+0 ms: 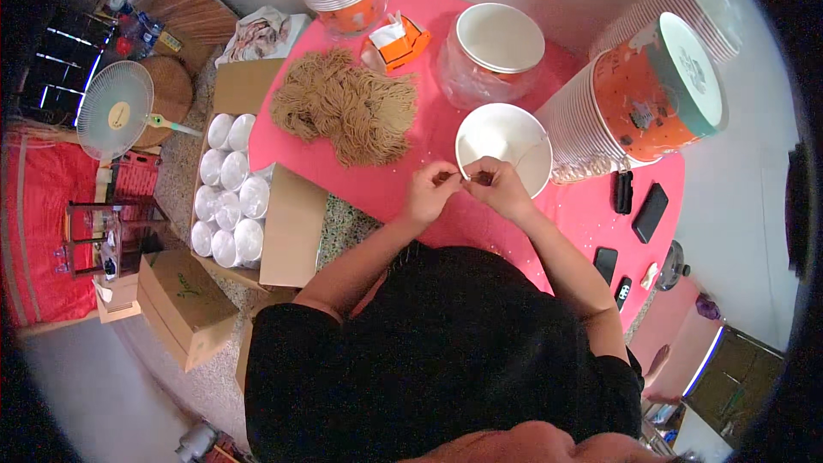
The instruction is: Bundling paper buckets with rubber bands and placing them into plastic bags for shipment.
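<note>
My left hand point(430, 192) and my right hand point(499, 189) meet fingertip to fingertip at the near rim of a white paper bucket point(480, 133). Both hands are closed in a pinch. A thin cord point(533, 147) trails from the right fingers across the bucket's opening. Between the fingertips a tiny white bit shows; its kind is too small to tell, and what the left fingers grip is hidden. Left of the bucket, a heap of looped brown cords point(347, 107) lies on the pink-covered table point(437, 141).
Stacked orange-printed buckets point(639, 90) lean at the right; more buckets point(500, 39) stand behind. An orange tissue pack point(399, 41) sits by the cords. Phones point(650, 213) and small black items lie right. A carton of clear-wrapped white containers point(294, 227) stands left, near a fan point(116, 111).
</note>
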`<state>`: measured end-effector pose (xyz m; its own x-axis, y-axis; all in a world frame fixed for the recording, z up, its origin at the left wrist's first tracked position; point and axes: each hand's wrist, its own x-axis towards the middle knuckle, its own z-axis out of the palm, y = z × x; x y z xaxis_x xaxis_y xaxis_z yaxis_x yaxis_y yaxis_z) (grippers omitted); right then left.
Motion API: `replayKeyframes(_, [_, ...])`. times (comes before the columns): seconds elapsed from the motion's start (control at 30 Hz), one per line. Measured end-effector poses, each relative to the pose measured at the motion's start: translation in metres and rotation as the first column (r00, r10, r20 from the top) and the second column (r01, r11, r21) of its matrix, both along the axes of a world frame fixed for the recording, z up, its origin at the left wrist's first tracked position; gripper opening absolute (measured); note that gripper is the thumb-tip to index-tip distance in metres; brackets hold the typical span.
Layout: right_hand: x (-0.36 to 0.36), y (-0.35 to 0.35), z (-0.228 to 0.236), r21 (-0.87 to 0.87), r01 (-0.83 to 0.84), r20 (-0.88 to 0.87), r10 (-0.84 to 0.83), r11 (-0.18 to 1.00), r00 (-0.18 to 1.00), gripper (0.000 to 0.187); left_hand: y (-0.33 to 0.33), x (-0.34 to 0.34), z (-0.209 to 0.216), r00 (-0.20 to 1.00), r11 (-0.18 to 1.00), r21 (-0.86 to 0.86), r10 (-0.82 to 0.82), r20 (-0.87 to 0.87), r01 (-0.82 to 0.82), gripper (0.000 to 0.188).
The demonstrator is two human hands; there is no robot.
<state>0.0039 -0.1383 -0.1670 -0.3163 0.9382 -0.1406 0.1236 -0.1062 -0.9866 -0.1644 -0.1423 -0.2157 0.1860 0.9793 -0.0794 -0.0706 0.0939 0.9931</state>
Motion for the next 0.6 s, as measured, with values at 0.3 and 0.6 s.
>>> replayKeyframes(0.3, [0.026,0.025,0.015,-0.146,-0.225,0.205,0.252,0.963,0.946,0.037,0.015,-0.02,0.0,0.92,0.909,-0.408,0.226,0.321,-0.081,0.009])
replayKeyframes(0.6, [0.046,0.01,0.076,0.057,-0.369,0.863,0.14,0.928,0.485,0.012,0.04,-0.036,0.048,0.958,0.966,-0.255,0.044,0.283,0.031,0.014])
